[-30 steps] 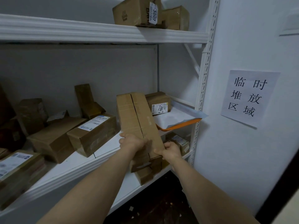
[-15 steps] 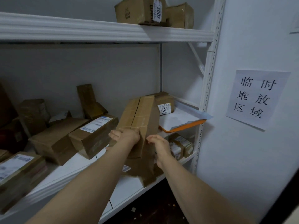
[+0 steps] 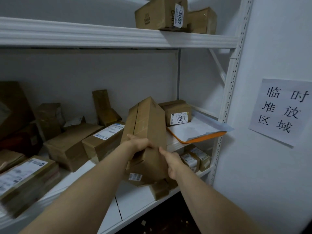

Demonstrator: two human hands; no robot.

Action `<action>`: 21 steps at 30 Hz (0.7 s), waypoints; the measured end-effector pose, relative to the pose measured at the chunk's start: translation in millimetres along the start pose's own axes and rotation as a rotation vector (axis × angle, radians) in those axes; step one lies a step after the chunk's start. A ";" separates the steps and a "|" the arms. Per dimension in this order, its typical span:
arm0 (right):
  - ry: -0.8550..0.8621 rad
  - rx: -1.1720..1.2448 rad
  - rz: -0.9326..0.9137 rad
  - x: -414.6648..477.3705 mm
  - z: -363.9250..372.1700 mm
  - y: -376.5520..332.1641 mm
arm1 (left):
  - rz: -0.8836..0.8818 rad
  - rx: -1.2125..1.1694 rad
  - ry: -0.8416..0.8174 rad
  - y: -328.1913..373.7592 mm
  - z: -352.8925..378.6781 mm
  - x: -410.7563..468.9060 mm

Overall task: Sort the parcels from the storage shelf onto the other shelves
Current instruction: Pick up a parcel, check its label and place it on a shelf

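The long cardboard parcel [image 3: 148, 122] is held up on end and tilted, its top leaning away over the front of the middle shelf [image 3: 174, 145] and its lower end, with a small white label, hanging in front of the lower shelf [image 3: 135, 200]. The left hand [image 3: 140, 146] grasps its near left edge, fingers curled round the card; the right hand [image 3: 173, 164] grips the right side lower down, thumb on the face. Just behind it on the middle shelf stands a small box marked 2004 [image 3: 177, 114] beside an orange-edged tray [image 3: 202, 136] carrying white paper. To the left lies a labelled brown box [image 3: 103, 142] among other parcels. A box tagged 3007 [image 3: 158, 14] sits on the top shelf [image 3: 118, 36], and a paper sign [image 3: 283, 110] hangs on the wall at right.
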State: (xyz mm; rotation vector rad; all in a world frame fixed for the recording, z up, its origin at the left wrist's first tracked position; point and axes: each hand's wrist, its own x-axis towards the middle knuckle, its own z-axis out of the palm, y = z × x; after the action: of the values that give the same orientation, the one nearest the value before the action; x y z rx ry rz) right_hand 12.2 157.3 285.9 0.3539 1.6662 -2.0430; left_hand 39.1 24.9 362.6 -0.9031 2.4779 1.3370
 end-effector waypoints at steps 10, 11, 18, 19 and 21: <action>0.103 -0.241 -0.374 -10.6 -20.6 -37.4 | 0.098 -0.250 -0.121 2.1 13.4 -5.8; 0.126 -0.266 -0.397 -10.3 -23.7 -38.4 | 0.110 -0.273 -0.124 2.5 18.0 -4.6; 0.189 -0.338 -0.436 -18.1 -40.1 -37.2 | 0.154 -0.413 -0.144 -0.7 43.2 -2.6; 0.165 -0.303 -0.414 -21.0 -40.8 -37.8 | 0.153 -0.423 -0.127 -0.9 43.7 0.0; 0.077 -0.232 -0.402 -24.4 -38.7 -35.8 | 0.155 -0.440 -0.065 -0.6 40.1 4.4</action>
State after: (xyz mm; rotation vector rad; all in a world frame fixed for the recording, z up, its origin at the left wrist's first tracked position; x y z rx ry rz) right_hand 10.9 204.8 319.2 0.0167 2.1363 -2.0932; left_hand 31.2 55.1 337.2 -0.7384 2.2817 1.9803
